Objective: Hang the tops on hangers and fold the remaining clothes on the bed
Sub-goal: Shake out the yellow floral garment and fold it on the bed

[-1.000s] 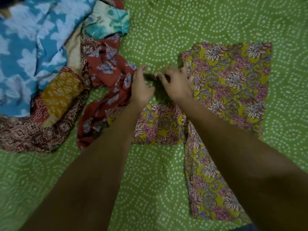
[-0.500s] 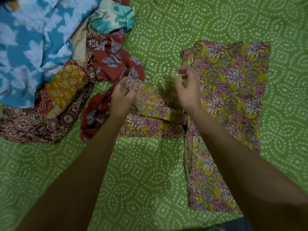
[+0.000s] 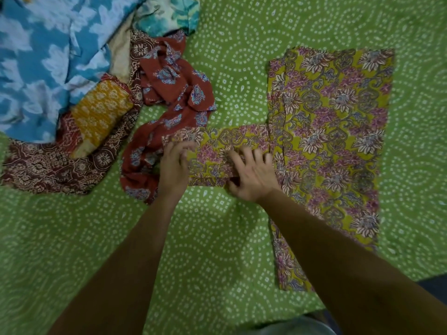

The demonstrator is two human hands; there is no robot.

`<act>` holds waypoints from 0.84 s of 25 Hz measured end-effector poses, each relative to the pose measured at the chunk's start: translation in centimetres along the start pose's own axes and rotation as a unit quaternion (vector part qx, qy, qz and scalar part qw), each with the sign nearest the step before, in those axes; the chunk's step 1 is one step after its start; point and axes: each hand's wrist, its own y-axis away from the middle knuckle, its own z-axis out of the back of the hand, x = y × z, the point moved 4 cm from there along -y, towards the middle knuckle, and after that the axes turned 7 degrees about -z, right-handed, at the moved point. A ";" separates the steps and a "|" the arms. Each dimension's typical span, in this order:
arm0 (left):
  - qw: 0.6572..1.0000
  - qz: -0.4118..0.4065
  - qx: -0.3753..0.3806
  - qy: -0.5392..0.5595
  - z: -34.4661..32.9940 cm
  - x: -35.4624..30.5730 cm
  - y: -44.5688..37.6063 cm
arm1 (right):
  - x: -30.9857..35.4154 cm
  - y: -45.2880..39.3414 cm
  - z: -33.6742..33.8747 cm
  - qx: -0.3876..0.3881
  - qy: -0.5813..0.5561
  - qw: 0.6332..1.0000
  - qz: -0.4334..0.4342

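A yellow-green garment with purple and white flowers lies flat on the green bed sheet, right of centre. Its left part is folded into a narrow band pointing left. My left hand rests on the band's left end with fingers loosely bent. My right hand presses spread fingers on the band near where it meets the garment's body. A crumpled red floral cloth lies just left of the band, partly under its end.
A pile of clothes fills the upper left: a blue and white piece, a teal one, an orange patterned piece and a maroon printed cloth. The bed's near edge shows at lower right.
Both hands pulled the floral flap from the far side down toward me and laid it flat as a folded band. They now rest on it instead of holding it lifted.
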 end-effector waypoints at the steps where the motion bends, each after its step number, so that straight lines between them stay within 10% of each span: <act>1: 1.000 0.016 -0.009 0.005 0.1 -0.2 0.1 | 0.1 0.1 -0.3 -0.011 0.014 1.000 0.014; 16: 0.994 0.083 0.024 -0.070 0.2 2.0 1.5 | 0.3 4.5 -2.2 0.091 -0.081 0.992 -0.036; 21: 0.956 0.271 -0.070 -0.092 0.1 2.9 2.0 | -2.4 4.7 -0.2 -0.042 -0.179 0.973 -0.138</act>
